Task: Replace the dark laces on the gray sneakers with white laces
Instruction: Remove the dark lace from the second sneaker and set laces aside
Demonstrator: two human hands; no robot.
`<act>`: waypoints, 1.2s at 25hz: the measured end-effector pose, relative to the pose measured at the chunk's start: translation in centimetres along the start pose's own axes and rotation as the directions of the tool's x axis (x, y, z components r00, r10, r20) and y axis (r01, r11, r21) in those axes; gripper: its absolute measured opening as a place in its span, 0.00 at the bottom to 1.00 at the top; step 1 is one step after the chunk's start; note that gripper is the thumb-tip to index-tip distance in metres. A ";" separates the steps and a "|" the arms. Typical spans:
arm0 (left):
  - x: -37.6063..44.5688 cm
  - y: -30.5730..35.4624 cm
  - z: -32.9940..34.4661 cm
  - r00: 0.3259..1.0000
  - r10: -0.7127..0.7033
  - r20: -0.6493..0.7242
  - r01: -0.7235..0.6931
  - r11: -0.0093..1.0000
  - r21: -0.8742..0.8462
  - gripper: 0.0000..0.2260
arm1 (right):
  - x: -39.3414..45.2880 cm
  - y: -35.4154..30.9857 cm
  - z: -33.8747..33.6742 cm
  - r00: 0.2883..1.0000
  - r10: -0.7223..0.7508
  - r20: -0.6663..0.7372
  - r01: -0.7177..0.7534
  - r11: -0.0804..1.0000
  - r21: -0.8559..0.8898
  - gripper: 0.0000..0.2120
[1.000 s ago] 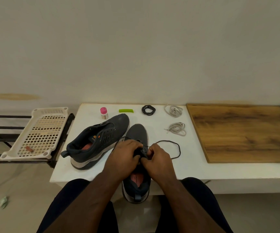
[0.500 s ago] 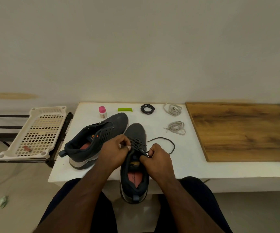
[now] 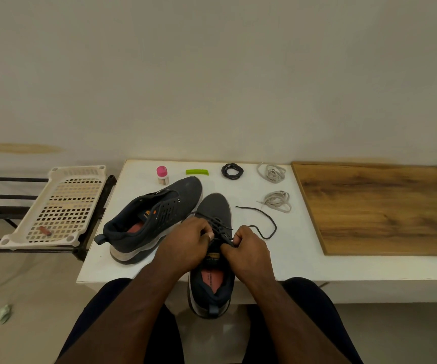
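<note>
Two dark gray sneakers lie on a white table (image 3: 299,261). The left sneaker (image 3: 149,222) has no lace and leans on its side. The right sneaker (image 3: 213,258) points away from me, heel over the table's front edge, with a dark lace (image 3: 262,219) still threaded; its free end curls on the table to the right. My left hand (image 3: 186,243) pinches the lace at the eyelets. My right hand (image 3: 249,248) grips the lace on the shoe's right side. Two white laces (image 3: 272,172) (image 3: 276,201) lie bundled at the back right. A coiled dark lace (image 3: 232,171) lies beside them.
A small pink-capped bottle (image 3: 161,175) and a green strip (image 3: 197,172) sit at the table's back. A wooden board (image 3: 380,206) covers the right part. A perforated plastic tray (image 3: 62,206) rests on a black rack to the left. My knees are under the table's front edge.
My hands have shifted from the tongue up to the eyelets, exposing the shoe's opening. The loose loop of dark lace on the table has shrunk and its free end now lies out.
</note>
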State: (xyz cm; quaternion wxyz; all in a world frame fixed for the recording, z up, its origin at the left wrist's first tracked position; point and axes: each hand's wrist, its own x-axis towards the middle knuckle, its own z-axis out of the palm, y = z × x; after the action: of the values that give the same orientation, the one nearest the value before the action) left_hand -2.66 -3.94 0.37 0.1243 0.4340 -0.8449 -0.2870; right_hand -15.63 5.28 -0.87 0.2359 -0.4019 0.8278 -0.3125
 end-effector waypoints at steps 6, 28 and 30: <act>-0.3 0.7 0.7 0.996 0.088 -0.024 -0.083 0.986 0.146 0.04 | 0.0 0.1 0.1 1.000 -0.009 0.000 0.009 1.000 -0.006 0.12; -0.4 0.7 -1.2 0.994 -0.049 -0.099 0.063 0.987 0.147 0.03 | -0.4 -0.2 0.0 0.999 -0.028 0.032 0.028 1.000 0.001 0.11; 0.3 -1.0 -2.6 0.971 -0.174 -0.161 0.194 0.975 0.112 0.06 | -0.2 0.0 0.2 1.000 -0.007 0.024 0.007 1.000 0.000 0.10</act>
State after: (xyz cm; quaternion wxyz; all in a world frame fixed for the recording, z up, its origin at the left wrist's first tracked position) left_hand -0.99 -5.59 1.82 0.1328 0.5380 -0.8056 -0.2096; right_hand -15.39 5.40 -0.97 0.2446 -0.4087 0.8234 -0.3084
